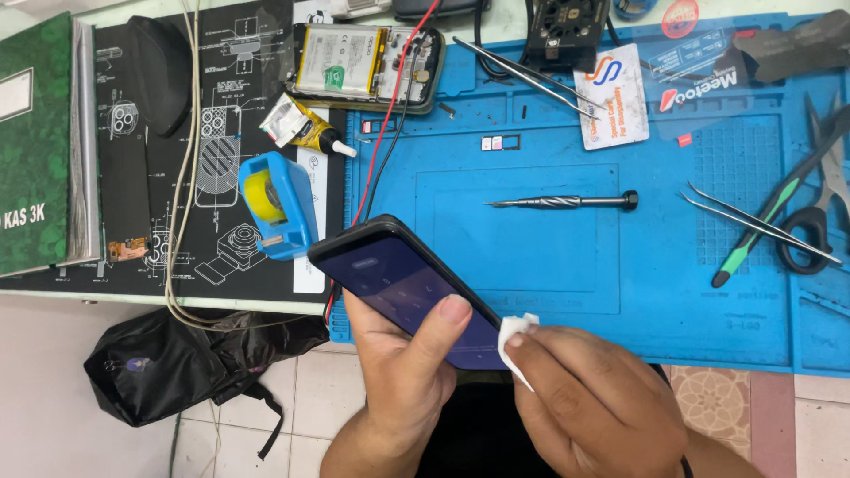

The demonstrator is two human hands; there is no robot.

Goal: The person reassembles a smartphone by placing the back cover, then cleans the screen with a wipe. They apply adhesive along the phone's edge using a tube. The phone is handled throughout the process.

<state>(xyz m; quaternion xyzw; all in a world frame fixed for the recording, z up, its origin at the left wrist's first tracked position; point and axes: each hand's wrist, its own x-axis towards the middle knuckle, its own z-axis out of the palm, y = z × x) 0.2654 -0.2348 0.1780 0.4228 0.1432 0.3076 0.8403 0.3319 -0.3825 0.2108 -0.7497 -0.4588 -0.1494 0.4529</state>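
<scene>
The left hand (403,372) grips the dark phone (403,283), thumb across its screen, while the right hand (593,398) pinches a white wipe (515,341) against the near edge, mid-wipe; next calls for light strokes.

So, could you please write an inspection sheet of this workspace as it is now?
Surface: blue mat on a bench; black diagram mat to its left.
Job's things: dark phone, screen up; white wipe at its lower end.
Clutter: screwdriver, tweezers, scissors, tape dispenser, glue tube, opened phone, card, green book.
Hands: left hand holds the phone, thumb on the screen; right hand presses the wipe to it.
Cables: red and black wires and beige cords cross the bench.
Surroundings: tiled floor, black bag on it.
</scene>
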